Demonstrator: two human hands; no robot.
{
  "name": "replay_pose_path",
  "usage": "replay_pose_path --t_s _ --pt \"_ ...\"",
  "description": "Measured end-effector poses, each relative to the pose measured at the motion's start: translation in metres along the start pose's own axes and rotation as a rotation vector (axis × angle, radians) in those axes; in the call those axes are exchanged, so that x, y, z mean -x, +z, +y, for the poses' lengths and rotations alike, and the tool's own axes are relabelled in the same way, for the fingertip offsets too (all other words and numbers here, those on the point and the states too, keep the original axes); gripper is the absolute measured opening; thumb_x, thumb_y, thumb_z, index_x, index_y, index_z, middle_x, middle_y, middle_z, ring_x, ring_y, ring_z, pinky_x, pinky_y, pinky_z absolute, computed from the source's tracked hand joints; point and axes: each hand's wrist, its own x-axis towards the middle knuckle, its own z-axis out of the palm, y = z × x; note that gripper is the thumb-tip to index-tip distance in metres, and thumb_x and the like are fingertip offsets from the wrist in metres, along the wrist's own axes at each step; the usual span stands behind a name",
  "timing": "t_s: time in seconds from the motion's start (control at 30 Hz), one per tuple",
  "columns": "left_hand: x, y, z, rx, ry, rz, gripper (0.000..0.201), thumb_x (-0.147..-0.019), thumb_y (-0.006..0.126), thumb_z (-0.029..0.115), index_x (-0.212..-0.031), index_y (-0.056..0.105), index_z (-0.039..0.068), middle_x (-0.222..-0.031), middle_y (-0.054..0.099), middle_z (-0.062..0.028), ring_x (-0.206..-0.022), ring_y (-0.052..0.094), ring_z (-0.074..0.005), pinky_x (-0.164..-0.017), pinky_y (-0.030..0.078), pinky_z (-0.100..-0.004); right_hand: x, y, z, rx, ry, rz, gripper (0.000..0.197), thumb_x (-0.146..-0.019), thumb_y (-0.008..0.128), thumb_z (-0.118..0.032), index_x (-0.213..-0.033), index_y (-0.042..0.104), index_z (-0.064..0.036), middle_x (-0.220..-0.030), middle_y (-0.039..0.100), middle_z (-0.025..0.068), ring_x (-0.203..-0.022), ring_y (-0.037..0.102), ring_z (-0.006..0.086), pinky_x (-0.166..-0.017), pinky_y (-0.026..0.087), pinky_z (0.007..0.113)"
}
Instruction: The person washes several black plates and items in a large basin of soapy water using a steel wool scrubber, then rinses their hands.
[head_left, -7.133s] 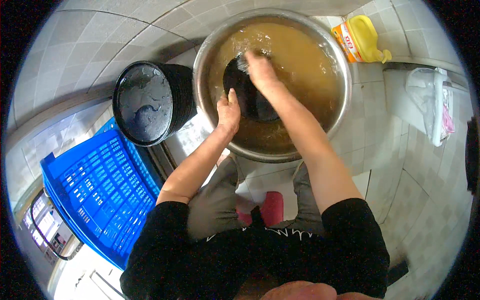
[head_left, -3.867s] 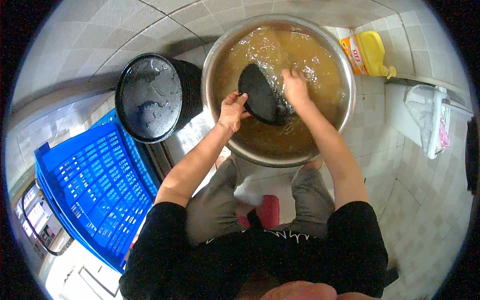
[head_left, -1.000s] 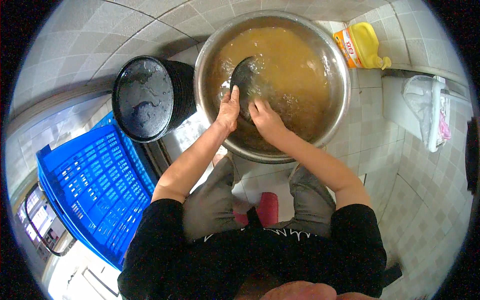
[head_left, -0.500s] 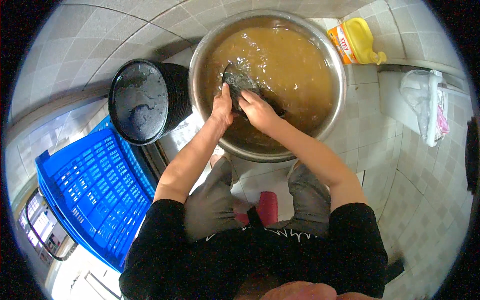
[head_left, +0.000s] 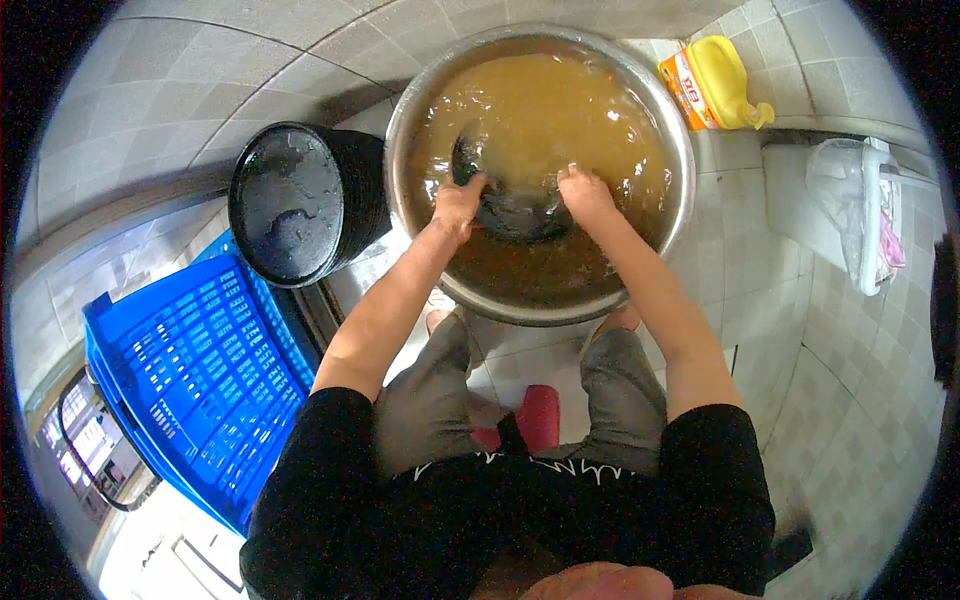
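Note:
A round black tray (head_left: 523, 213) lies tilted and partly under murky brown water inside a large steel basin (head_left: 398, 165). My left hand (head_left: 459, 206) grips its left rim, thumb toward the middle. Over at the tray's right edge is my right hand (head_left: 588, 196), its fingers curled closed just above the water. What those fingers hold, if anything, is hidden. Left of the basin, a stack of similar black round trays (head_left: 290, 205) rests on its side, wet on the face.
Blue slatted plastic crates (head_left: 205, 350) stand at the lower left. A yellow jug (head_left: 718, 82) is beyond the basin's right rim, by the tiled wall. At the right is a white bin (head_left: 872, 220) with a clear bag. A red seat (head_left: 540, 415) shows between my legs.
My right hand has moved from the tray's face, beside my left hand, to the right edge. The tray has flattened and sunk lower into the water. My left hand keeps its grip.

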Motion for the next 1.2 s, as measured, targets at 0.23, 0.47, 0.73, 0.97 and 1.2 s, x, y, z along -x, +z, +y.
replay_pose_path --t_s 0.23,0.47,0.73,0.97,1.2 --pt "0.007 -0.028 0.015 0.205 0.106 -0.067 0.028 -0.077 0.063 0.010 -0.103 0.057 0.001 -0.092 0.063 -0.0142 -0.075 0.062 -0.0241 -0.065 0.051 -0.0375 -0.040 -0.046 0.005 0.067 0.206 -0.056 0.017 -0.077 0.051 -0.006 -0.080 0.068 -0.0025 -0.083 0.066 0.0157 -0.079 0.066 0.0302 -0.067 0.053 0.041" --pt "0.078 -0.041 0.073 -0.496 0.645 0.271 0.026 -0.077 0.062 0.026 -0.094 0.063 0.006 -0.085 0.062 -0.0207 -0.083 0.060 -0.0368 -0.077 0.048 -0.0425 0.030 -0.105 0.027 0.004 0.307 0.017 0.014 -0.075 0.053 -0.002 -0.080 0.066 -0.0007 -0.082 0.065 0.0184 -0.083 0.065 0.0315 -0.070 0.053 0.042" --pt "0.143 -0.091 0.082 -0.890 1.365 0.187 0.025 -0.071 0.053 0.006 -0.096 0.056 0.007 -0.091 0.062 -0.0114 -0.080 0.062 -0.0282 -0.068 0.050 -0.0360 0.078 -0.140 0.014 -0.321 0.488 0.165 0.011 -0.078 0.055 -0.009 -0.086 0.062 -0.0058 -0.086 0.062 0.0202 -0.085 0.059 0.0381 -0.075 0.048 0.044" --pt "0.174 -0.154 0.087 -1.251 1.878 0.422 0.039 -0.075 0.050 0.018 -0.113 0.054 0.010 -0.115 0.056 -0.0109 -0.100 0.056 -0.0322 -0.088 0.044 -0.0432 0.109 -0.172 0.014 -0.535 0.455 0.267 0.029 -0.081 0.057 -0.018 -0.108 0.060 -0.0068 -0.104 0.061 0.0170 -0.098 0.058 0.0328 -0.086 0.045 0.039" --pt "0.193 -0.172 0.091 -1.290 1.808 0.401 0.029 -0.074 0.050 0.016 -0.101 0.056 0.009 -0.104 0.059 -0.0079 -0.088 0.059 -0.0266 -0.079 0.047 -0.0370 0.114 -0.259 -0.094 -0.515 -0.052 0.420 0.020 -0.080 0.056 -0.017 -0.097 0.062 -0.0075 -0.092 0.061 0.0173 -0.088 0.058 0.0359 -0.079 0.046 0.045"
